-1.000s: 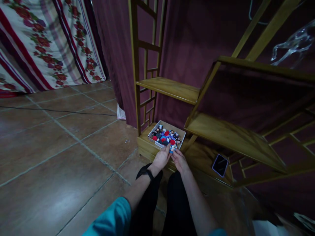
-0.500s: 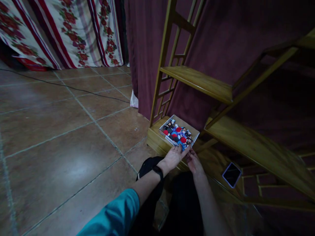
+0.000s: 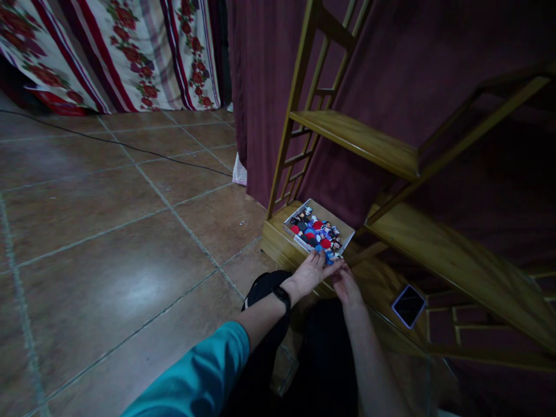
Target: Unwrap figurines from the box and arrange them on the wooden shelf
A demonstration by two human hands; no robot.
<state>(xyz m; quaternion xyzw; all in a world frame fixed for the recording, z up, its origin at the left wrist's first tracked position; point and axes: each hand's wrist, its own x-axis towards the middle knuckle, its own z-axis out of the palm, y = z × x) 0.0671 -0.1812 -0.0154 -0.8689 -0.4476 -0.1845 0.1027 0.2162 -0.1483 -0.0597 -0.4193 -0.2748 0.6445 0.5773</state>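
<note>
A shallow cardboard box sits on the low wooden shelf, filled with small colourful toy figures and round red, blue and dark pieces. My left hand, with a dark band at the wrist, is at the box's near corner, its fingers bent inward and its thumb reaching toward the other hand. My right hand meets it there with curled fingers. Small blue and whitish bits show by the fingertips. What the fingers pinch is mostly hidden and too small to name.
A wooden shelf unit with stepped boards rises ahead and to the right. On its low board lies a phone. Behind hangs a maroon curtain; a flowered cloth hangs farther left. A black cable crosses the tiled floor.
The whole view has shifted slightly. Both hands stay together at the box's near corner, with only small finger movement. The box and phone have not visibly been moved.
</note>
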